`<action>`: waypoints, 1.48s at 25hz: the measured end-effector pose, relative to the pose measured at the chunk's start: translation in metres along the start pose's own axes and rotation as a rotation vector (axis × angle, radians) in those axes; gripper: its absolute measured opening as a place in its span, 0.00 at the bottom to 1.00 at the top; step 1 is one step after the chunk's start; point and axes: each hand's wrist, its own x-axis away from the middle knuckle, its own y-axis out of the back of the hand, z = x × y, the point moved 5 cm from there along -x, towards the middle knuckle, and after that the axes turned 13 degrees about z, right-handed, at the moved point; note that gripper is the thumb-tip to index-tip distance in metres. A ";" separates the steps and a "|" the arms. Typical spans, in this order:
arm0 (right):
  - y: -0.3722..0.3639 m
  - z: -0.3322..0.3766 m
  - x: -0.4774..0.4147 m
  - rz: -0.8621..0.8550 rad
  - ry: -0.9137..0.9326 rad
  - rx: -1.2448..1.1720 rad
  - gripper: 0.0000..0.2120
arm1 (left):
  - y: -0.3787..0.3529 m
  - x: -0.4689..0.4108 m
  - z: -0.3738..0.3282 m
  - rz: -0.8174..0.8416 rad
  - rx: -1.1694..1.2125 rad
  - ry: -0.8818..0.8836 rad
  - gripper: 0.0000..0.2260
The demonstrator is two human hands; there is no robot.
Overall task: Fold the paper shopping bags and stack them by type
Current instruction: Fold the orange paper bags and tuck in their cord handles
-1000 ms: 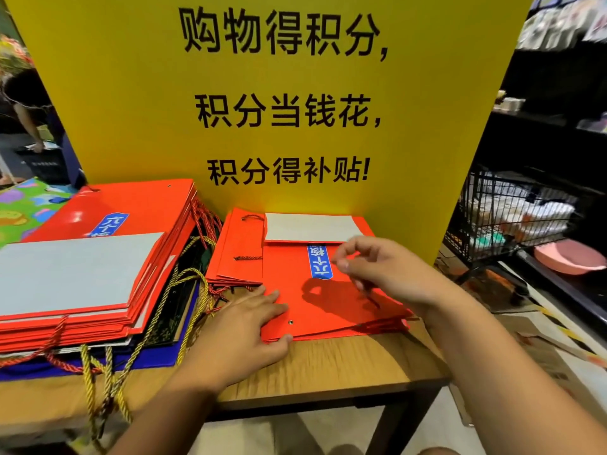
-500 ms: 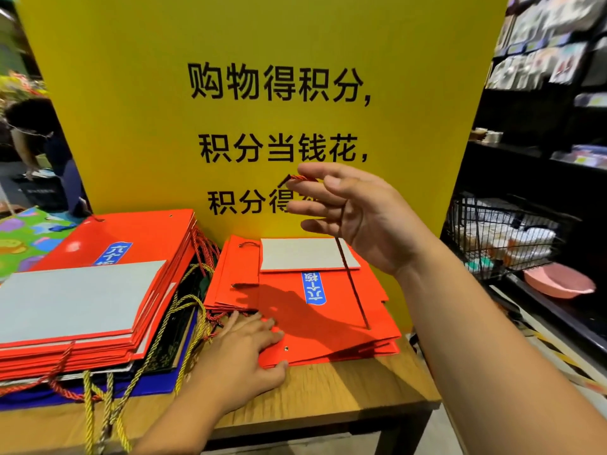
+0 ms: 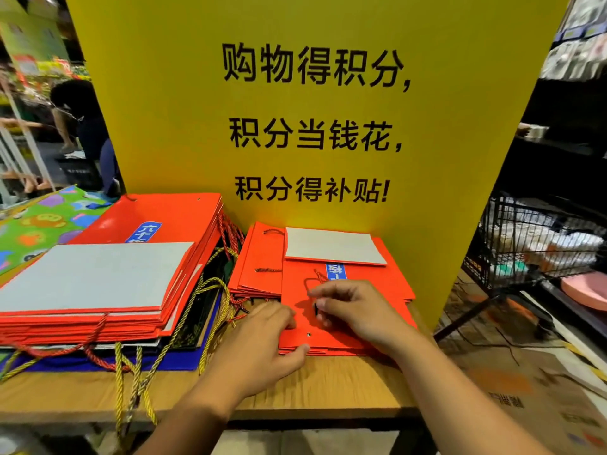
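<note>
Your left hand (image 3: pixel 262 343) lies flat on the near left corner of the top bag (image 3: pixel 387 285). Its fingers are straight and pressing down, the thumb is against the front edge, and it grasps nothing. Your right hand (image 3: pixel 358 310) is on the middle of the same bag with its fingers curled. Thumb and forefinger pinch the cord (image 3: pixel 312 280). A short loop of cord stands up just past the fingertips, near the blue label (image 3: pixel 336 271).

The top bag is orange and folded flat, with its grey flap (image 3: pixel 333 246) turned over at the far end. It lies on the small stack (image 3: pixel 335 351) at the right end of the table (image 3: pixel 328 385), close against the yellow sign (image 3: pixel 295 126). Touching the stack's left side is a second pile (image 3: pixel 259 261) of orange bags, turned sideways with their cords on top.

At the left end of the table is the big stack (image 3: pixel 164 218) of larger orange bags. Its top bag has a grey flap nearest you, and red cords hang off the front. Under it are dark bags with gold cords (image 3: pixel 210 287), and a blue bag (image 3: pixel 184 359) is at the bottom. The gold cords trail over the table edge.

Right of the table and lower down is a wire basket (image 3: pixel 532 244) of packaged goods; which goods, you can't tell. At far left is a green mat (image 3: pixel 39 224), with a person (image 3: pixel 82 116) bent over behind it.
</note>
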 end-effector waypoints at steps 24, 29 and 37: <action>-0.010 -0.011 0.005 0.060 -0.059 0.356 0.06 | 0.004 0.006 -0.002 -0.048 0.022 0.002 0.22; -0.007 0.004 0.006 0.101 -0.066 0.700 0.02 | 0.008 0.007 0.000 -0.139 0.037 0.007 0.20; -0.012 0.004 0.005 0.302 -0.158 0.634 0.07 | 0.013 0.006 -0.005 -0.224 -0.019 -0.079 0.06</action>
